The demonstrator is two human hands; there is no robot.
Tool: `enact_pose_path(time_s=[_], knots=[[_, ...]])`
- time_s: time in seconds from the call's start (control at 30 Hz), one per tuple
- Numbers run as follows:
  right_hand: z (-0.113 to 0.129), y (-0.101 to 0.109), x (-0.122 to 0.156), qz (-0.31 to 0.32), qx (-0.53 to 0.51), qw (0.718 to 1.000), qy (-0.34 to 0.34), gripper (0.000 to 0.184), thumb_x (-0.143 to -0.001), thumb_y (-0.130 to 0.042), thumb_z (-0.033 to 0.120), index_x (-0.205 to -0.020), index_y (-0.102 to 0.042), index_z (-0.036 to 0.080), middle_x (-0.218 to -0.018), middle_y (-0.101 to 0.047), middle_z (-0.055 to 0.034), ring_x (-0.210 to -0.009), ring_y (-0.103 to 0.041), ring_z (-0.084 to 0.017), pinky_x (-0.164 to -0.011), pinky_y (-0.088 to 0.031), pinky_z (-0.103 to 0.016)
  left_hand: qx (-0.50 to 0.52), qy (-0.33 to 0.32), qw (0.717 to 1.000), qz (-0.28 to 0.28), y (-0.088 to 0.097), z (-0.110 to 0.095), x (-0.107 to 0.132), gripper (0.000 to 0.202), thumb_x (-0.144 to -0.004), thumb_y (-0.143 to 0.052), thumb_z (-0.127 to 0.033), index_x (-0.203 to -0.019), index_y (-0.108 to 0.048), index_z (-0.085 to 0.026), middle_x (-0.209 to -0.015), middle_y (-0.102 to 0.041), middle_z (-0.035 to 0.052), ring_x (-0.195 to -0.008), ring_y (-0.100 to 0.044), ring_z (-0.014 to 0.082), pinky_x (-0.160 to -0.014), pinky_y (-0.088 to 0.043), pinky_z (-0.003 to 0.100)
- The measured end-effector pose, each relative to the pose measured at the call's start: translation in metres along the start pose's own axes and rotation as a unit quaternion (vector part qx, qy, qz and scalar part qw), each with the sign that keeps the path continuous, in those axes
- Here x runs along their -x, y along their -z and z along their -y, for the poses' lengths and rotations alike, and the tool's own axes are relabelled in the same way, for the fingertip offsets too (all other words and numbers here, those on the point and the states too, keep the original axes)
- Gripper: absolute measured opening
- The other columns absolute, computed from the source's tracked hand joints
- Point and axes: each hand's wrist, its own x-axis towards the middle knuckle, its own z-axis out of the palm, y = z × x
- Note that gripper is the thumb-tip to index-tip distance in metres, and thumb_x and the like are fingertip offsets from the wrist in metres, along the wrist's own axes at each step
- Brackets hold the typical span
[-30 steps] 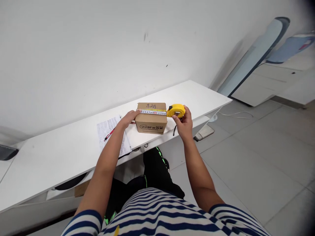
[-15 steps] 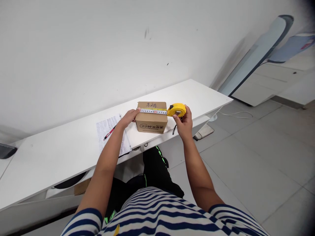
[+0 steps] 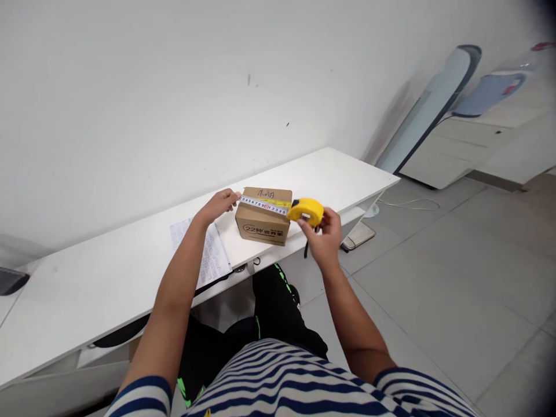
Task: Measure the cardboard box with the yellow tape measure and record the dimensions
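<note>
A brown cardboard box (image 3: 263,221) with black print and handwriting stands upright on the white table (image 3: 117,255). Across its top runs the pulled-out blade (image 3: 263,204) of a yellow tape measure (image 3: 309,208), slanting down from left to right. My left hand (image 3: 217,207) pinches the blade's free end just past the box's left edge. On the other side, my right hand (image 3: 326,237) is closed around the tape measure's case at the box's right edge. A black wrist strap hangs below the case.
Printed sheets (image 3: 214,255) lie left of the box, partly under my left forearm. Behind the table rises a white wall (image 3: 174,87). To the right are a leaning ironing board (image 3: 428,110), a white cabinet (image 3: 452,145) and a cable on the tiled floor.
The blade, straight across the box top before, now slants. My left hand has shifted left off the box's edge with the blade end. The right hand and case sit slightly lower.
</note>
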Motion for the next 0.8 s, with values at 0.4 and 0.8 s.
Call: enact_pose_path(time_s=[0.4, 0.8], knots=[[0.064, -0.059, 0.091, 0.043, 0.059, 0.986, 0.148, 0.052, -0.083, -0.066, 0.017, -0.127, -0.042, 0.030, -0.139, -0.057, -0.0161, -0.126, -0.066, -0.031, -0.092, -0.063, -0.050, -0.060, -0.067, 0.994, 0.056, -0.051, -0.075, -0.094, 0.029, -0.097, -0.058, -0.047, -0.085, -0.058, -0.020, -0.097, -0.067, 0.0071, -0.094, -0.062, 0.0230, -0.092, -0.049, 0.039], [0.057, -0.085, 0.072, 0.184, 0.130, 0.974, -0.011, 0.091, -0.083, -0.078, 0.046, -0.158, -0.034, 0.019, -0.152, -0.053, -0.0216, -0.137, -0.061, -0.034, -0.100, -0.062, -0.047, -0.231, -0.015, 0.971, 0.056, -0.079, -0.053, -0.079, 0.042, -0.093, -0.054, -0.064, -0.085, -0.063, -0.024, -0.092, -0.074, 0.0068, -0.083, -0.065, 0.0262, -0.076, -0.046, 0.037]])
